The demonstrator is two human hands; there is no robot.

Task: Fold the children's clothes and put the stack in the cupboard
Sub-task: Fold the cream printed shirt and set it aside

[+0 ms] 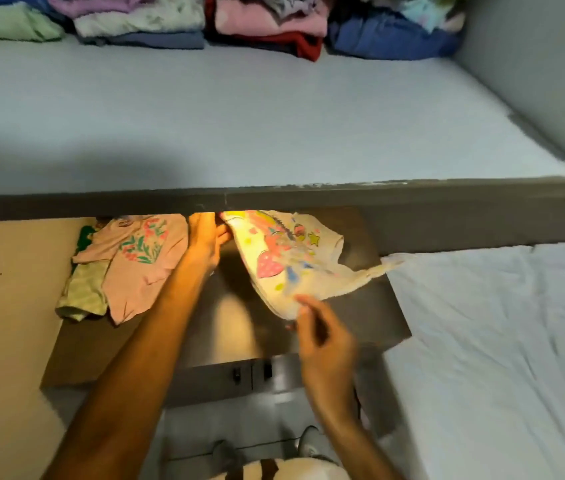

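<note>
Left fingers: the left hand [206,237] curls round the top edge of the printed white shirt [288,258], thumb side toward the cloth, pinching it just under the shelf lip [274,197].
Right fingers: the right hand [322,337] is blurred; its fingers look loosely spread at the shirt's lower edge; whether they actually pinch the cloth I cannot tell.
Shirt position: held in the air above the grey cabinet top [232,327], between the pink floral top [142,261] and the white bed sheet [499,341].
Long axis: runs diagonally, from the upper left at the left hand down to the lower right; one sleeve trails out rightward toward the sheet; the print faces the camera.
Risk: with only one sure grip the shirt may sag and bunch, so the fold would come out crooked; the trailing sleeve could get caught inside the fold.
Further out: the pink top lies over a pale green garment [84,292]; folded stacks [205,22] sit at the back of the shelf above.
</note>
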